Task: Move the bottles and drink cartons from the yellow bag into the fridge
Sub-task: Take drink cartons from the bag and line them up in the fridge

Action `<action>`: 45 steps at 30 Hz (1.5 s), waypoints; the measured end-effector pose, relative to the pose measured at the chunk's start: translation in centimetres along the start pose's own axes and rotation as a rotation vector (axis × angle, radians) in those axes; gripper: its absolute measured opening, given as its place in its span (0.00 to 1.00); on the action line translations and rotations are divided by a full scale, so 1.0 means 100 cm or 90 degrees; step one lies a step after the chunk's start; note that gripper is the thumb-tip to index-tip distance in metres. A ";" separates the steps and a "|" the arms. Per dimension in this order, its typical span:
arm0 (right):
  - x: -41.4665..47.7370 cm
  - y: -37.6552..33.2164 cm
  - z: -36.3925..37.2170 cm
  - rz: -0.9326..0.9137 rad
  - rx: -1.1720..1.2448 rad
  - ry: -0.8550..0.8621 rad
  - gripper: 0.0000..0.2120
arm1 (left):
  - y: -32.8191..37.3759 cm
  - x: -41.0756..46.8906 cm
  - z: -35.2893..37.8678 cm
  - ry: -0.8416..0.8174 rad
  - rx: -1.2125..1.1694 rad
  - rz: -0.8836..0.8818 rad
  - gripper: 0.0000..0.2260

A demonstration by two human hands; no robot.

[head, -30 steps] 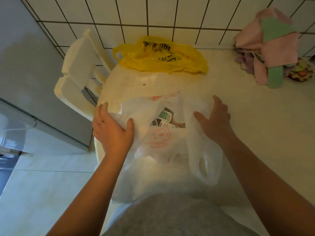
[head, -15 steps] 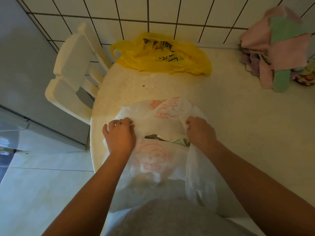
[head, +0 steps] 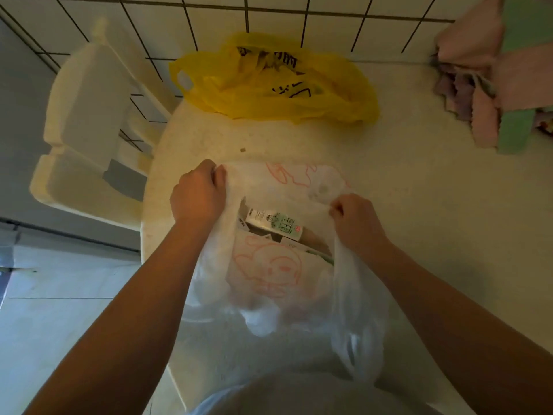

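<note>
Drink cartons lie inside a white plastic bag that sits at the near edge of the bench, close against the person's body. One carton with green print shows through the bag's open mouth, with the edges of others tucked under and beside it. The left hand grips the left rim of the white bag, its fingers curled tight round the plastic. The right hand holds the right rim, its fingers pinching a bunched fold, and a loop handle hangs down below that wrist. Between the two hands the mouth is pulled wide. Farther back on the bench, against the tiled wall, the yellow bag lies slumped and crumpled; what is in it cannot be seen. Pink and green cloths are heaped at the far right. A white chair stands left of the bench, and the grey fridge lies beyond it.
</note>
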State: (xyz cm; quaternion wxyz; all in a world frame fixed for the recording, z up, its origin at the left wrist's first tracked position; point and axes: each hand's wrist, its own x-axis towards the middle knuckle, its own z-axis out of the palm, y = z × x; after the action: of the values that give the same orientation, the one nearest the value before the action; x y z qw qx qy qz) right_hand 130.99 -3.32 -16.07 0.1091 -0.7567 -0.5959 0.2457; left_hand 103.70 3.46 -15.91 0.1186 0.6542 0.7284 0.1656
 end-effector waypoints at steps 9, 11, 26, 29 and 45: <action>0.117 0.007 -0.009 0.025 -0.027 0.095 0.08 | 0.003 0.092 0.049 -0.127 0.094 -0.013 0.16; 0.136 0.013 -0.007 0.044 -0.038 0.082 0.08 | -0.003 0.103 0.062 -0.139 0.113 -0.017 0.16; 0.067 -0.039 -0.043 -0.246 -0.121 -0.030 0.24 | 0.009 0.035 -0.011 -0.292 -0.036 0.374 0.13; 0.017 -0.057 -0.031 -0.388 -0.190 -0.182 0.34 | -0.006 0.006 -0.013 -0.388 0.161 0.313 0.13; -0.049 -0.039 0.007 -0.361 -0.366 -0.261 0.10 | -0.092 -0.064 -0.025 -0.450 0.200 0.047 0.31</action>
State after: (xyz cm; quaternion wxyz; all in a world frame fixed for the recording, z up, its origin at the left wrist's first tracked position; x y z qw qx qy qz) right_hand 126.52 -7.06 -13.65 -0.1629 -0.4990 -0.8328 0.1756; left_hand 95.01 -3.97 -17.53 0.2545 0.7068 0.6352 -0.1793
